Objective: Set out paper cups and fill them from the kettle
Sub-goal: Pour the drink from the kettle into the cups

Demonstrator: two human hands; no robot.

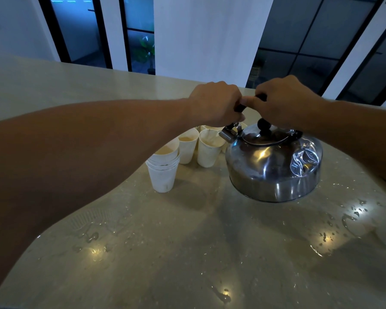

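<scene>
Lower frame: the pale stone countertop [187,253] is wet, with droplets and small puddles scattered across it, the heaviest pooling toward the lower right edge.

Centre right: a steel kettle [274,166] hangs above the countertop, clear of the surface, tilted with its spout [226,134] down toward the left. Its body is dented on the right side. A black knob sits on the lid.

Centre left: a nested stack of paper cups [163,172] stands upright, the top one holding pale liquid. Just beyond it stand single cups: a filled cup [187,148] and, right of it, the cup under the spout [208,150], whose rim lies just beside the spout tip. More cups sit behind these, largely hidden.

Above the kettle: the left hand [216,103] has its fingers curled round the left end of the black handle, clamped on it. The right hand [285,101] is curled over the right part of the same handle, thumb pointing left and nearly meeting the left hand; the fingers are together, gripping.

Upper frame: white wall panels and dark-framed glass partitions stand behind the counter.
</scene>
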